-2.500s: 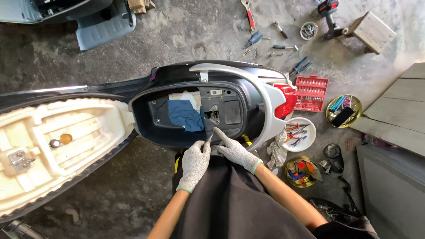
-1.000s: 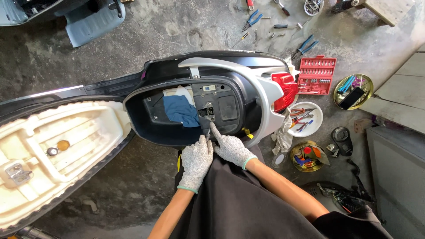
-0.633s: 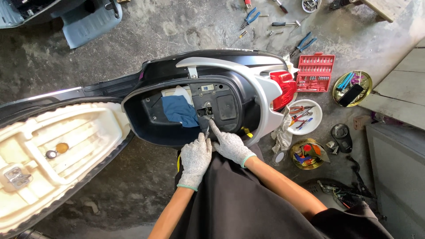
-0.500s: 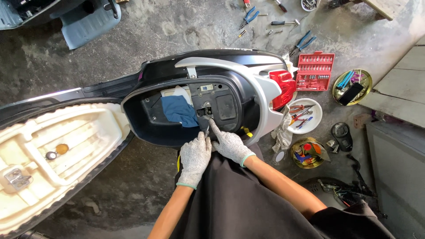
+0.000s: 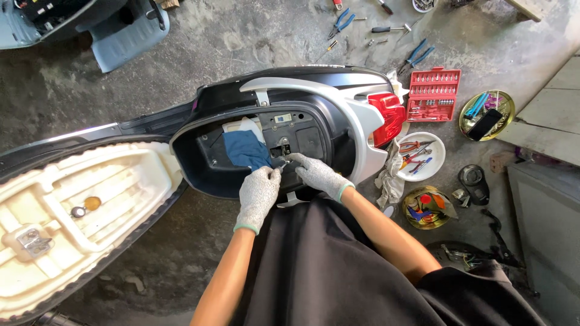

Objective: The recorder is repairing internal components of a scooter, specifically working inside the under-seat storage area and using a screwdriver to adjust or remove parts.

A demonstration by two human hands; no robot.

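I see a small pale rectangular label (image 5: pixel 282 118) on the back wall of the scooter's under-seat tub (image 5: pixel 199 163), centre top. Right of the red tail light (image 5: pixel 386 118) a red rectangular bit case (image 5: pixel 433 94) lies open on the floor. One blue rag (image 5: pixel 246 151) sits in the tub, w/ a white pack (image 5: pixel 237 126) behind it.

My left hand (image 5: pixel 258 194), grey glove, fingers curled, tips at the small latch part (image 5: pixel 283 149) in the tub's middle. My right hand (image 5: pixel 316 174), same glove, fingers bent and pinching at that part from the right. Both hands close together, nearly touching; can't tell if either truly clamps it or holds a tool.

Count: 2 gloved hands, 1 rag, 1 white dish (image 5: pixel 436 156) w/ pliers, 2 brass-coloured trays (image 5: pixel 500 104) (image 5: pixel 423 205) w/ small bits, 2 blue-handled pliers (image 5: pixel 344 21) (image 5: pixel 417 55) on the concrete. Seat (image 5: pixel 78 211) flipped open at left, pale underside up.
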